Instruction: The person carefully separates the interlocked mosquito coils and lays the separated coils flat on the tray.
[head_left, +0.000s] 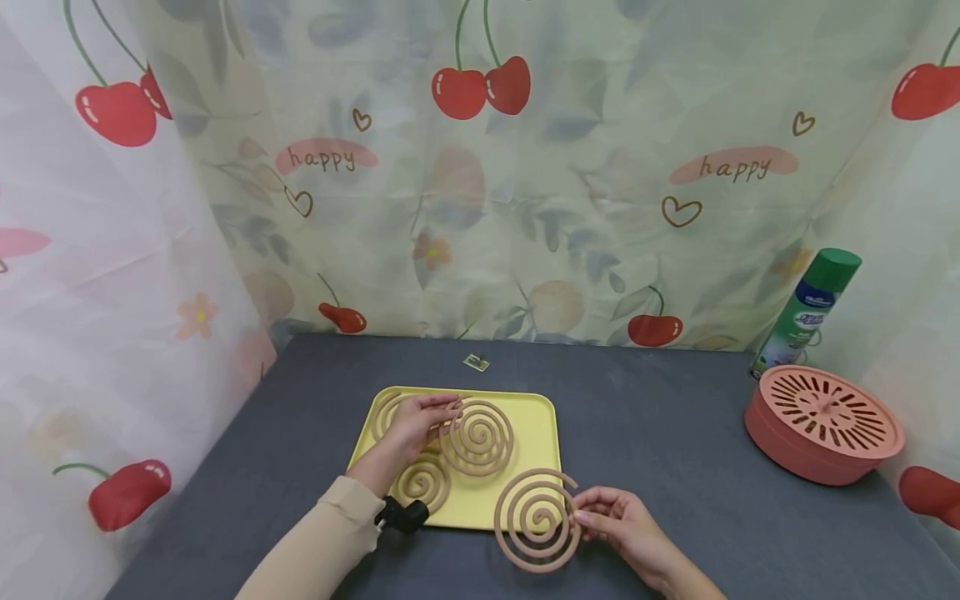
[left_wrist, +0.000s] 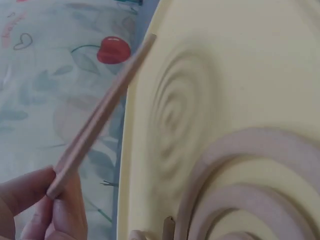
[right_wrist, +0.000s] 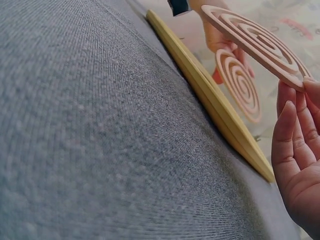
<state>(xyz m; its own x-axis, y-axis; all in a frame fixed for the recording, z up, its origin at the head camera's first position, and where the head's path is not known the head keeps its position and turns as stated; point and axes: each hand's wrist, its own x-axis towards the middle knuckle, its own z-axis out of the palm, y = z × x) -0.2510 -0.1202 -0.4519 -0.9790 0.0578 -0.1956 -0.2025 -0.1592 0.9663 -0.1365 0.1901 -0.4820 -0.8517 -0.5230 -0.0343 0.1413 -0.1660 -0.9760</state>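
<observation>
Between thumb and fingers my left hand point(head_left: 422, 421) pinches the edge of a brown mosquito coil point(head_left: 480, 435), raised above the yellow tray point(head_left: 532, 450). The left wrist view shows this coil point(left_wrist: 100, 117) edge-on, its shadow falling on the tray. My right hand point(head_left: 618, 527) pinches the right edge of a second mosquito coil point(head_left: 537, 521), held over the tray's front right corner. That coil point(right_wrist: 260, 42) tilts in the right wrist view. More coils lie on the tray's left side, one point(head_left: 422, 483) near the front and another point(head_left: 384, 414) behind, partly hidden by my left hand.
A round pink box with a slotted lid point(head_left: 825, 425) stands at the right. Behind it a green spray can point(head_left: 806, 312) leans by the curtain. A small metal piece point(head_left: 476, 362) lies beyond the tray on the dark tablecloth point(head_left: 645, 417). Patterned curtains surround the table.
</observation>
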